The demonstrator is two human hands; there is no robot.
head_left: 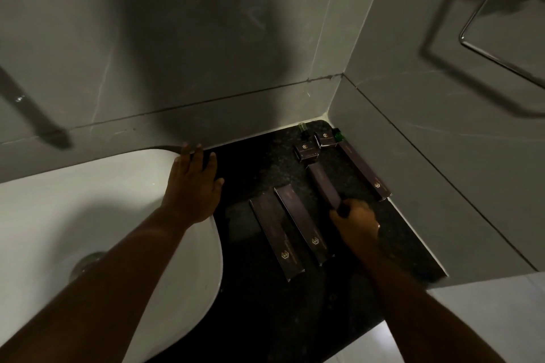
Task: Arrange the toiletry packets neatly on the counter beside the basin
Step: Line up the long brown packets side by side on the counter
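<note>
A dark speckled worktop (pixel 398 233) is seen between the white basin (pixel 88 200) on the left and the tiled wall at the right edge. Four long, slim dark packets are laid on it. Two lie side by side near the middle: the left long packet (pixel 275 237) and its neighbour (pixel 303 225), almost touching and running parallel from the front toward the back. A third long packet (pixel 324 186) lies farther right, and its near end is pinched by the right hand (pixel 355 222), whose fingers (pixel 339 214) are closed on it. A fourth long packet (pixel 365 169) rests along the worktop's right edge, against the wall. Two small boxes (pixel 306 152) (pixel 326 138) sit by the back right corner, with two small bottles (pixel 303 127) (pixel 339 134) behind them, only partly visible.

The left hand (pixel 193 183) is spread flat, fingers extended, over the basin rim where it meets the worktop's left edge; nothing is gripped by it.

The packets are judged to be light, thin cardboard cartons: stiff along their length, easily crushed if squeezed hard, and likely to slide freely on the polished stone. A light pinch at one end, as shown, should allow swivelling; for lifting, a hold across the narrow sides near the middle would be steadier. A nudge may well displace the neighbours.
</note>
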